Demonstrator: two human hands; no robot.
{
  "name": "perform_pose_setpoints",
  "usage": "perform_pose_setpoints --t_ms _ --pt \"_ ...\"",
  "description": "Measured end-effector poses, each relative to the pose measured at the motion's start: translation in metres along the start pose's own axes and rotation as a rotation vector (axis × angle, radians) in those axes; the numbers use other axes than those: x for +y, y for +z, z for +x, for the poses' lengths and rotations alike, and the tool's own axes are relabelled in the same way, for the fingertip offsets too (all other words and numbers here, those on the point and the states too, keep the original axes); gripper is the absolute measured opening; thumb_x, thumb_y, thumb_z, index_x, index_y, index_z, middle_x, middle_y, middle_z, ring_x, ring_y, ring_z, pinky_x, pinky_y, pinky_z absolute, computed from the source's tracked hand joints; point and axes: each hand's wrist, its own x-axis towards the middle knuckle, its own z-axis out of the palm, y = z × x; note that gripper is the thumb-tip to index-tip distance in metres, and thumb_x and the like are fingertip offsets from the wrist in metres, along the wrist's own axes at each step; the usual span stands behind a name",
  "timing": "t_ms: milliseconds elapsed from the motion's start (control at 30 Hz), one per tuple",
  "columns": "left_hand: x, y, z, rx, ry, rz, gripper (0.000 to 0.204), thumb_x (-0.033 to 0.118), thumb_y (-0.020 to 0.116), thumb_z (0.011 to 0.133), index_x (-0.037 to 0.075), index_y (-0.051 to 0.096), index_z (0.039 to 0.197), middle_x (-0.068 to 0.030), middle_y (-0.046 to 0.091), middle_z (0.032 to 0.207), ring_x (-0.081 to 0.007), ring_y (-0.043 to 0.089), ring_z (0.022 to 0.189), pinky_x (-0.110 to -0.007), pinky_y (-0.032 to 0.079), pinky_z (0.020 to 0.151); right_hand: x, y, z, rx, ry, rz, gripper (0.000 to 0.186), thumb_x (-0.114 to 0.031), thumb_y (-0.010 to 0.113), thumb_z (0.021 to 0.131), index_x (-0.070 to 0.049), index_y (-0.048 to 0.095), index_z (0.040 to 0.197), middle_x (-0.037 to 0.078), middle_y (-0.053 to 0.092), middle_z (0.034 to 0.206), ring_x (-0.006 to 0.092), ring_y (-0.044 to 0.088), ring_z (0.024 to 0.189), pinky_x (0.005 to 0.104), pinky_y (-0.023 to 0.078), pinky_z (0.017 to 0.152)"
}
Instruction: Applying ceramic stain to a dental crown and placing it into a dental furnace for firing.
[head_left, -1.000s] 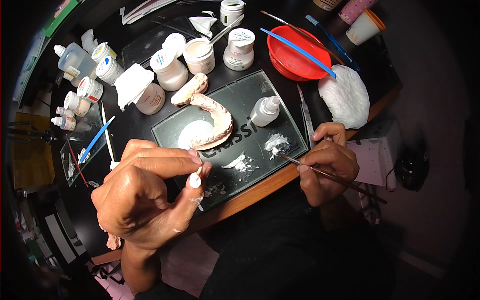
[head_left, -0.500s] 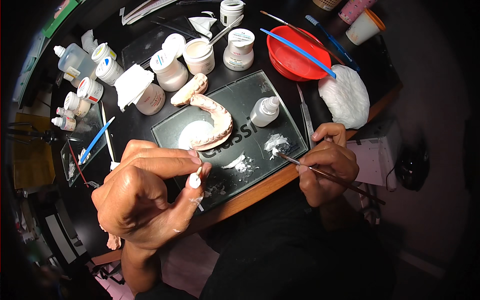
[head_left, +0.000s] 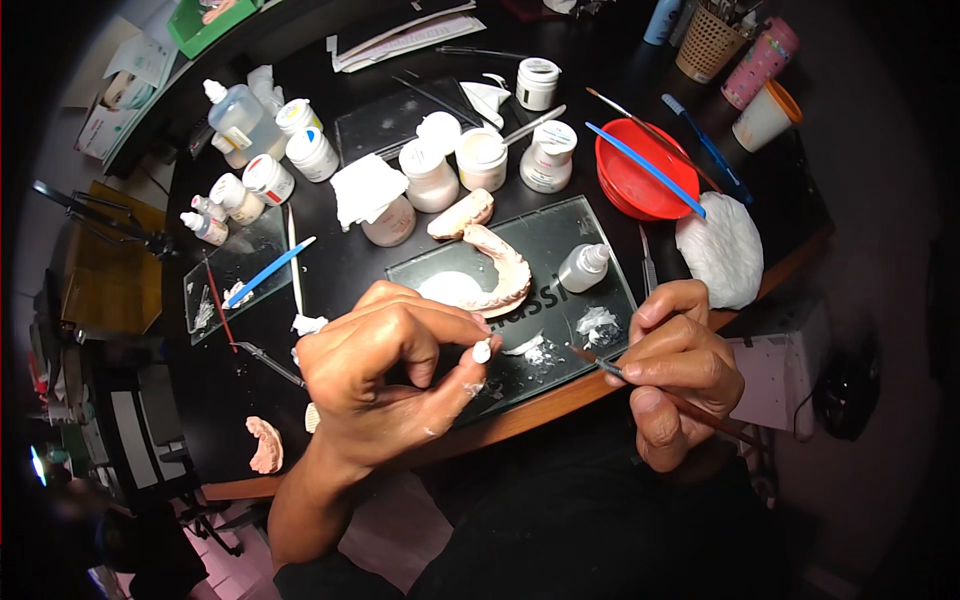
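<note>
My left hand (head_left: 385,365) is closed in a pinch, thumb against fingertips, over the near left part of a dark glass slab (head_left: 520,385). Between the fingertips sits a small white tooth-shaped piece (head_left: 482,351), probably a dental crown. White residue marks the thumb. My right hand (head_left: 685,370) grips a thin brown-handled brush (head_left: 600,362), its tip pointing left toward the crown and apart from it. Beyond the tip, a heap of white paste (head_left: 598,325) lies on the slab, with a smaller smear (head_left: 525,346) to its left. A horseshoe-shaped dental cast (head_left: 512,275) rests on the slab behind my left hand.
A dropper bottle (head_left: 584,268) stands on the slab. Several white jars (head_left: 430,180) line its far side. Right of them are a red bowl (head_left: 640,175) with a blue-handled tool across it, and a wad of white tissue (head_left: 720,250). Another cast piece (head_left: 265,445) lies at left.
The brush tip has come off the white paste and moved nearer the crown. My left hand keeps its pinch. The whole view has shifted, so the table appears farther right.
</note>
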Motion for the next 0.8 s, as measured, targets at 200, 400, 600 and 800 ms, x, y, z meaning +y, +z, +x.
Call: perform_pose_setpoints --t_ms 200,400,600,800 --pt "0.001 0.000 -0.002 0.034 -0.052 -0.033 0.044 -0.008 0.083 0.073 0.011 0.044 0.065 -0.0119 0.078 0.080 -0.0178 0.075 0.076 -0.026 0.052 0.065 0.002 0.037 0.014 0.082 -0.023 0.252 0.015 0.002 0.068 0.076 0.001 0.068 0.091 0.013 0.069 0.080 0.0388 0.070 0.098 0.0447 0.067 0.080" --pt "0.001 0.000 -0.003 0.002 -0.046 -0.032 0.043 -0.007 0.083 0.073 0.011 0.045 0.065 -0.0109 0.078 0.079 -0.0168 0.073 0.071 -0.026 0.050 0.065 0.002 0.051 0.020 0.137 -0.008 0.298 0.020 0.003 0.063 0.068 0.002 0.066 0.088 0.013 0.067 0.080 0.0389 0.069 0.097 0.0468 0.067 0.084" --pt "-0.002 -0.001 -0.003 0.004 -0.022 -0.028 0.040 -0.006 0.083 0.071 0.010 0.046 0.065 -0.0109 0.078 0.079 -0.0173 0.073 0.070 -0.027 0.051 0.066 0.005 0.049 0.021 0.060 -0.046 0.226 0.020 0.001 0.064 0.069 0.001 0.066 0.089 0.011 0.065 0.079 0.0371 0.068 0.095 0.0465 0.069 0.081" --pt "-0.002 -0.001 -0.003 -0.001 -0.043 -0.040 0.040 -0.005 0.083 0.071 0.011 0.046 0.065 -0.0108 0.079 0.080 -0.0179 0.074 0.072 -0.027 0.051 0.066 0.006 0.042 0.018 -0.108 -0.075 0.212 0.019 0.000 0.063 0.082 -0.003 0.059 0.101 0.011 0.059 0.091 0.0316 0.054 0.115 0.0487 0.069 0.085"
